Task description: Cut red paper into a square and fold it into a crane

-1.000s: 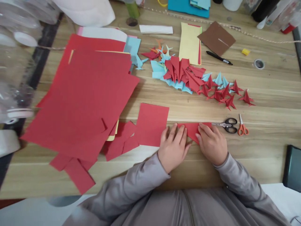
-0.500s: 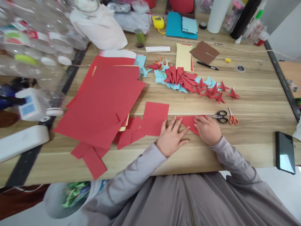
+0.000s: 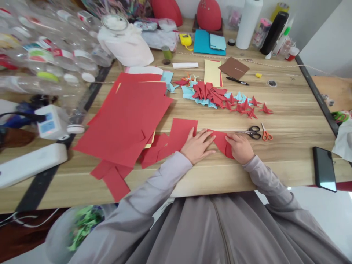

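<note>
On the wooden table lies a folded piece of red paper [image 3: 219,138] between my hands. My left hand [image 3: 197,146] rests flat with its fingers spread, their tips at the paper's left corner. Part of that hand also covers the lower right of a red paper square [image 3: 180,134]. With thumb and fingers together, my right hand [image 3: 241,148] grips the right part of the folded paper, where a flap shows under the fingers. Black-handled scissors [image 3: 253,132] lie just beyond my right hand, with orange-handled scissors [image 3: 266,133] beside them.
Large red sheets [image 3: 129,121] are stacked on the left, near red offcuts [image 3: 117,183]. Red and blue folded paper cranes [image 3: 244,106] lie in a row further back. Plastic bottles [image 3: 41,55] crowd the far left; a phone [image 3: 324,168] sits at the right edge.
The view has shifted slightly. My right fingers have gone from pressing the folded paper flat to gripping its right part, and a flap now shows there. My left hand stays spread.
</note>
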`<state>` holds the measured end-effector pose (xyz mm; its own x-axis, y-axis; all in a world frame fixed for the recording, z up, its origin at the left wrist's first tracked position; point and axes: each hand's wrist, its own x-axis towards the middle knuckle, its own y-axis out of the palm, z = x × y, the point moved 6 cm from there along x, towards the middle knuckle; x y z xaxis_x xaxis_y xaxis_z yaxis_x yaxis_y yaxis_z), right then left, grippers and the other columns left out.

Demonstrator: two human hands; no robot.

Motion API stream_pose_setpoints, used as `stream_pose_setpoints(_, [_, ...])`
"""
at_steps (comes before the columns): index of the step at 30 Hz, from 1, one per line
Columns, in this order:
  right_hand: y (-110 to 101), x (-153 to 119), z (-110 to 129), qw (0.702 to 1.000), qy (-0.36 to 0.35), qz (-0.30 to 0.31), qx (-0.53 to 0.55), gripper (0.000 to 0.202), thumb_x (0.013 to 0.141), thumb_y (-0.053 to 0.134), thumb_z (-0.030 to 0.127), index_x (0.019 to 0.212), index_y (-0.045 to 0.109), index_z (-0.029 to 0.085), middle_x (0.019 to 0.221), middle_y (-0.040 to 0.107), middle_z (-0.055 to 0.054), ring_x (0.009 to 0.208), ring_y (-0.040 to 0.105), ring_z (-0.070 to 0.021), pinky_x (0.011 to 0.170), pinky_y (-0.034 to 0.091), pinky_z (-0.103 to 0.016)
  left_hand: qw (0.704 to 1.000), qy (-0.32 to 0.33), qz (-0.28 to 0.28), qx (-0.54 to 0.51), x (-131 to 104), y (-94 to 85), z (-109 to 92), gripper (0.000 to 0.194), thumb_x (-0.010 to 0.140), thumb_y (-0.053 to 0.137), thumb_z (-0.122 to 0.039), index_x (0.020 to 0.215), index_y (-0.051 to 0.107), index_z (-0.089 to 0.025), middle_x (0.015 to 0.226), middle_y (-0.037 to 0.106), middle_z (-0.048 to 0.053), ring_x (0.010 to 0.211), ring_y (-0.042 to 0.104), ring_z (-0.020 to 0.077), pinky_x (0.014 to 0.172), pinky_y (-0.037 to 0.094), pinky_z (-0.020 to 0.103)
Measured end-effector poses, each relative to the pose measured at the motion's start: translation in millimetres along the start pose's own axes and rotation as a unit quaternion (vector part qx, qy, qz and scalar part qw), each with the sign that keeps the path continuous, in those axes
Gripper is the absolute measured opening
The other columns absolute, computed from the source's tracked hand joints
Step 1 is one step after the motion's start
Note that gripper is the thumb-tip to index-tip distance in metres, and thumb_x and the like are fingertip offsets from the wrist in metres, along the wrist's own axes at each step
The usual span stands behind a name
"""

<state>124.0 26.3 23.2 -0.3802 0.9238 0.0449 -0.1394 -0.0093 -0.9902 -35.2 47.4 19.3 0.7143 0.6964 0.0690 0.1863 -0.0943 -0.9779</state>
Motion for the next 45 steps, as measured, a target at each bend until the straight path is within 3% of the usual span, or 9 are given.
stream_pose_setpoints(6, [2,-9,-9,0.998,-0.058,-0.021,0.026,0.037,0.079,0.047,0.007,0.108,0.068,0.017,0.131,0.056,-0.010,0.098,0.059,-0.0262,0.082,0.046,-0.042,0.999,0.022,0.022,0.010,-1,1.6,-2,0.059,0.085,0.040,-0.058,0.135,0.045,-0.027,0.143,0.039,0.016,0.134,0.029,0.0340,0.104,0.009,0.065])
stream_pose_setpoints(12, [-8,-5,-19,0.979,-0.090,-0.083,0.163,0.034,0.076,0.041,0.001,0.079,0.071,0.017,0.109,0.069,-0.009,0.096,0.064,-0.0200,0.083,0.049,-0.036,0.999,0.032,0.039,0.000,0,-0.2,-6,0.060,0.079,0.045,-0.065,0.132,0.046,-0.037,0.145,0.035,0.014,0.136,0.023,0.0364,0.104,0.007,0.065])
stream_pose_setpoints(15, [-16,-3,-11,0.984,-0.062,-0.122,0.111,0.034,0.081,0.043,0.005,0.097,0.070,0.017,0.117,0.066,-0.008,0.105,0.059,-0.0223,0.089,0.046,-0.040,0.998,0.048,0.031,-0.003,0,0.2,-8,0.061,0.077,0.045,-0.067,0.130,0.047,-0.039,0.145,0.035,0.014,0.136,0.023,0.0383,0.104,0.007,0.066])
stream_pose_setpoints(17, [-13,-1,2,0.988,-0.091,-0.103,0.065,0.032,0.085,0.045,0.011,0.108,0.067,0.017,0.124,0.061,-0.008,0.113,0.053,-0.0240,0.094,0.042,-0.041,0.998,0.062,0.028,-0.002,-1,0.5,-9,0.061,0.075,0.046,-0.068,0.129,0.049,-0.040,0.145,0.034,0.013,0.135,0.022,0.0395,0.103,0.007,0.067])
stream_pose_setpoints(20, [-5,-1,11,0.991,-0.105,-0.076,0.023,0.030,0.090,0.045,0.020,0.110,0.066,0.015,0.122,0.063,-0.009,0.115,0.051,-0.0252,0.096,0.040,-0.041,0.997,0.077,0.028,0.000,-1,0.2,-10,0.062,0.074,0.046,-0.070,0.128,0.050,-0.040,0.146,0.032,0.013,0.136,0.021,0.0406,0.103,0.008,0.066])
stream_pose_setpoints(26, [3,-2,10,0.992,-0.107,-0.065,-0.010,0.031,0.091,0.043,0.022,0.113,0.064,0.016,0.123,0.062,-0.009,0.116,0.051,-0.0248,0.096,0.037,-0.042,0.997,0.061,0.032,0.025,-5,2.0,-13,0.063,0.076,0.049,-0.065,0.130,0.049,-0.033,0.147,0.032,0.016,0.137,0.021,0.0374,0.105,0.012,0.063])
stream_pose_setpoints(33, [4,-3,12,0.993,-0.098,-0.059,-0.015,0.032,0.093,0.042,0.023,0.116,0.063,0.016,0.127,0.060,-0.009,0.116,0.050,-0.0252,0.094,0.036,-0.042,0.996,-0.060,0.003,0.068,-1,10.3,-20,0.077,0.084,0.039,-0.060,0.136,0.040,-0.004,0.145,0.032,0.023,0.138,0.024,0.0327,0.111,0.014,0.052])
stream_pose_setpoints(40, [4,-4,17,0.995,-0.078,-0.061,-0.030,0.033,0.092,0.043,0.023,0.115,0.063,0.013,0.127,0.060,-0.010,0.113,0.050,-0.0275,0.087,0.039,-0.041,0.989,-0.125,-0.029,0.071,9,8.4,-13,0.076,0.086,0.038,-0.057,0.133,0.041,0.002,0.143,0.033,0.028,0.135,0.028,0.0366,0.110,0.018,0.051])
stream_pose_setpoints(45, [4,-5,20,0.994,-0.077,-0.063,-0.035,0.033,0.092,0.042,0.022,0.115,0.063,0.012,0.127,0.059,-0.010,0.112,0.050,-0.0277,0.087,0.040,-0.041,0.992,-0.097,-0.035,0.074,11,3.6,-15,0.072,0.088,0.035,-0.054,0.131,0.044,0.003,0.144,0.033,0.025,0.135,0.028,0.0352,0.112,0.013,0.050])
